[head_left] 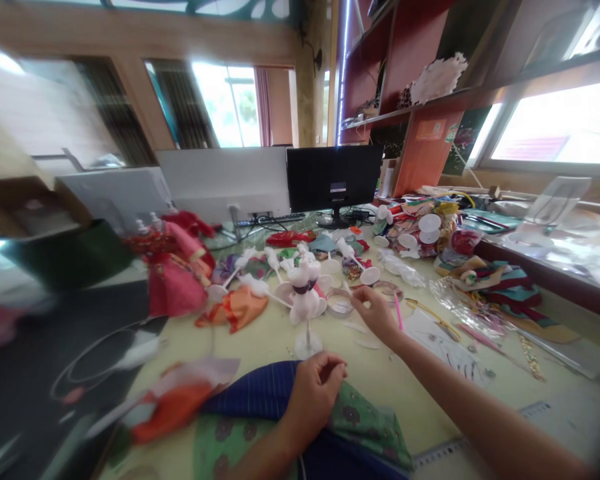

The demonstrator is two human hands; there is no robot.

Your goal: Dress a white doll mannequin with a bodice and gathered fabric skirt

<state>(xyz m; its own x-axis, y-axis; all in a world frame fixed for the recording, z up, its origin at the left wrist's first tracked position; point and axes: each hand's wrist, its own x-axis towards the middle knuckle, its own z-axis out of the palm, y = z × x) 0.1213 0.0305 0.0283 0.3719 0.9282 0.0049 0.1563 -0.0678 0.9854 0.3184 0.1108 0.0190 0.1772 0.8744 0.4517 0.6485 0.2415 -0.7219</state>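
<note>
Left hand curled over blue cloth, right hand reaching out to two rings

The left hand (316, 392) is bent at the wrist, its back mostly upward, above the blue cloth (255, 392) and the green flowered cloth (370, 421) at the near edge of the surface (280, 337). Its fingers are curled in toward the thumb, with little gap between them; whether they have hold of anything cannot be told.

The right arm stretches forward from the lower right corner, and the right hand (377, 315) dips at the wrist, fingers bent and drawn together, pointing left. A thin pale strip (347, 288) shows by the fingertips; whether it is held is unclear.

Counted out: two rings (340, 312), one on either side of the right hand's fingers; one pink pen (399, 312), upright-looking beside the right ring; one white figure (306, 293) with a dark band, upright on one round base (309, 345), just beyond the left hand. The blue cloth shows in two parts, either side of the left forearm, as does the green; whether each is a single piece cannot be told. One black screen (336, 177) stands at the back.
</note>
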